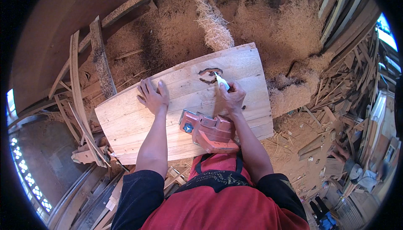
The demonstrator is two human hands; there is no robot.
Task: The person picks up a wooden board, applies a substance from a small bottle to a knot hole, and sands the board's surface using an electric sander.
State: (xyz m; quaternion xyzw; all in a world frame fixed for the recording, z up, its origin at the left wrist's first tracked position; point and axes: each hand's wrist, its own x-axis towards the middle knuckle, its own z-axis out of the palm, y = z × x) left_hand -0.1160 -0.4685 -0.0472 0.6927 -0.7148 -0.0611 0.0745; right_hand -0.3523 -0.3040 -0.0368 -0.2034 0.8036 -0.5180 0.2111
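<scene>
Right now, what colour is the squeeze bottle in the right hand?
The squeeze bottle is mostly white, best seen in the head view.

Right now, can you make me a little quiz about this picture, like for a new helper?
1. Which hand holds the white bottle: A, left; B, right; C, neither?
2. True or false: the left hand lies on the wooden board.
3. Fill in: the power tool near the person's waist is mostly ____.

Key: 1. B, the right hand. 2. True. 3. Red.
</scene>
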